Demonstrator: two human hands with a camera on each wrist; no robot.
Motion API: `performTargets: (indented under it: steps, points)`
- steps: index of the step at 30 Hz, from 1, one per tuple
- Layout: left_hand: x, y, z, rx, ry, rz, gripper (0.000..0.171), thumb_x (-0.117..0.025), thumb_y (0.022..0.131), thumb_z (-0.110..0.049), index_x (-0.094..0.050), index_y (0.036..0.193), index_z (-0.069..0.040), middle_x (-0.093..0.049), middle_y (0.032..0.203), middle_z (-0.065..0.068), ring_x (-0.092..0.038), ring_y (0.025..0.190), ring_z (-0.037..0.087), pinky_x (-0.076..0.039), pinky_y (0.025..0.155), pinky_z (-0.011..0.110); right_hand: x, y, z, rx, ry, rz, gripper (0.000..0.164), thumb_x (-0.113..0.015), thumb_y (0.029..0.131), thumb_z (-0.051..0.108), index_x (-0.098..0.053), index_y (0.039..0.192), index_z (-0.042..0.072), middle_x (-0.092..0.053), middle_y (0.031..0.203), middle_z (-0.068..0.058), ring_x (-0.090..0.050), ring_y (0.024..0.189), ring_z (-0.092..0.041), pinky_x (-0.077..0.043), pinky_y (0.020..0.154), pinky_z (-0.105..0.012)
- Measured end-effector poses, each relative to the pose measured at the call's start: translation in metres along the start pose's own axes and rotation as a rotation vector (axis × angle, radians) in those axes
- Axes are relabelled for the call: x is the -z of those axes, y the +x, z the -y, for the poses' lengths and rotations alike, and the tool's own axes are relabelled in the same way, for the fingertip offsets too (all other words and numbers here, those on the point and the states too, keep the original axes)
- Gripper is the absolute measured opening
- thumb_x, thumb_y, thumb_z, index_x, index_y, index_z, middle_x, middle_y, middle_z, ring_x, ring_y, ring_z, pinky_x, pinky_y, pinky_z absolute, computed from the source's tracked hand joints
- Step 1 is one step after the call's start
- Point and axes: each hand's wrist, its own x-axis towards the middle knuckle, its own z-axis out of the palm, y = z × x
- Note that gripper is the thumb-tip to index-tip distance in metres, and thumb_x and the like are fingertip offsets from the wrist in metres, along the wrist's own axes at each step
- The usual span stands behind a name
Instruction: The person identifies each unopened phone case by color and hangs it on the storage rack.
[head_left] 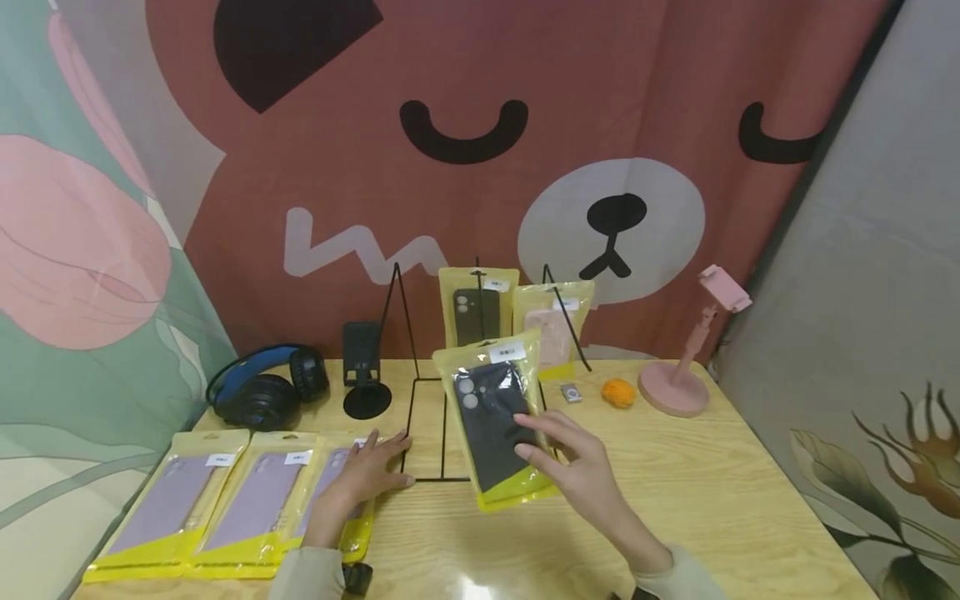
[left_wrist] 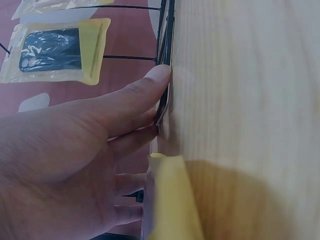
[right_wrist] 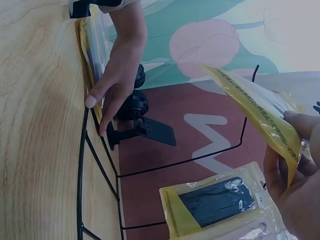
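Observation:
My right hand (head_left: 581,467) pinches a packaged dark phone case (head_left: 487,425) by its right side, thumb in front, and holds it up before a black wire rack (head_left: 442,480). The clear pouch has yellow edges and a white label. In the right wrist view the pouch (right_wrist: 250,107) shows edge-on, with fingers behind it. My left hand (head_left: 369,471) rests at the rack's left front corner, thumb and forefinger against the base wire, the other fingers over a packaged purple phone case (head_left: 318,492). On the rack hang a packaged black case (head_left: 474,312) and a packaged pink case (head_left: 551,333).
Two more packaged purple cases (head_left: 251,504) lie at the left. Behind them are headphones (head_left: 262,400) and a black phone stand (head_left: 362,358). Right of the rack sit a small silver device (head_left: 571,392), an orange ball (head_left: 618,392) and a pink phone stand (head_left: 673,389).

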Motion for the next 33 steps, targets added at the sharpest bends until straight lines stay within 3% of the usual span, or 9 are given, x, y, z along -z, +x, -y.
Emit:
performTargets:
  steps: [9, 16, 23, 25, 28, 30, 33]
  points:
    - [0.002, 0.000, -0.002, 0.013, 0.000, 0.003, 0.066, -0.075, 0.083, -0.028, -0.050, 0.141, -0.006, -0.038, 0.151, 0.011, -0.014, 0.141, 0.048, -0.006, 0.110, 0.067, -0.006, 0.001, -0.005, -0.029, -0.009, -0.017, 0.036, -0.070, 0.079, -0.013, -0.067, 0.115, -0.004, -0.062, 0.095, -0.013, -0.044, 0.070, -0.010, -0.037, 0.053, -0.024]
    - [0.002, 0.000, -0.002, 0.004, 0.001, -0.004, 0.066, -0.075, 0.083, -0.028, -0.051, 0.140, -0.006, -0.038, 0.151, 0.011, -0.014, 0.141, 0.049, -0.006, 0.110, 0.067, -0.014, 0.012, -0.015, -0.138, -0.031, -0.042, 0.033, -0.070, 0.084, -0.004, -0.067, 0.117, -0.003, -0.064, 0.101, -0.013, -0.050, 0.082, -0.009, -0.044, 0.065, -0.020]
    - [-0.001, 0.001, 0.002, 0.019, 0.002, 0.006, 0.067, -0.075, 0.083, -0.030, -0.050, 0.141, -0.008, -0.037, 0.152, 0.010, -0.014, 0.141, 0.048, -0.007, 0.110, 0.067, -0.023, 0.026, -0.038, -0.172, -0.042, -0.089, 0.033, -0.068, 0.088, 0.001, -0.066, 0.121, 0.003, -0.059, 0.094, -0.013, -0.041, 0.071, -0.020, -0.035, 0.061, -0.024]
    - [-0.001, 0.002, 0.003, 0.017, 0.006, 0.006, 0.067, -0.075, 0.083, -0.030, -0.051, 0.141, -0.008, -0.037, 0.152, 0.010, -0.014, 0.141, 0.048, -0.007, 0.110, 0.067, -0.024, 0.030, -0.046, -0.178, -0.039, -0.088, 0.034, -0.067, 0.089, 0.002, -0.065, 0.123, 0.004, -0.060, 0.099, -0.012, -0.044, 0.076, -0.021, -0.039, 0.065, -0.024]
    - [-0.002, 0.003, 0.003, 0.016, 0.014, 0.006, 0.067, -0.075, 0.083, -0.031, -0.051, 0.140, -0.008, -0.038, 0.152, 0.009, -0.014, 0.141, 0.048, -0.007, 0.110, 0.067, -0.025, 0.037, -0.057, -0.200, -0.032, -0.076, 0.034, -0.065, 0.091, 0.003, -0.064, 0.125, 0.005, -0.062, 0.116, -0.010, -0.055, 0.096, -0.018, -0.048, 0.084, -0.029]
    - [-0.002, 0.003, 0.003, 0.016, 0.015, 0.004, 0.067, -0.075, 0.082, -0.031, -0.051, 0.140, -0.009, -0.038, 0.152, 0.009, -0.014, 0.141, 0.048, -0.007, 0.110, 0.067, -0.025, 0.042, -0.064, -0.222, -0.020, -0.066, 0.035, -0.063, 0.092, 0.004, -0.063, 0.126, 0.007, -0.059, 0.128, -0.010, -0.054, 0.115, -0.019, -0.046, 0.097, -0.039]
    - [-0.002, 0.003, 0.002, 0.012, 0.019, 0.006, 0.067, -0.075, 0.083, -0.031, -0.050, 0.141, -0.009, -0.038, 0.152, 0.009, -0.014, 0.141, 0.048, -0.007, 0.110, 0.067, -0.025, 0.050, -0.075, -0.233, 0.000, -0.069, 0.034, -0.063, 0.092, 0.002, -0.063, 0.126, 0.005, -0.057, 0.132, -0.012, -0.050, 0.124, -0.021, -0.042, 0.102, -0.044]
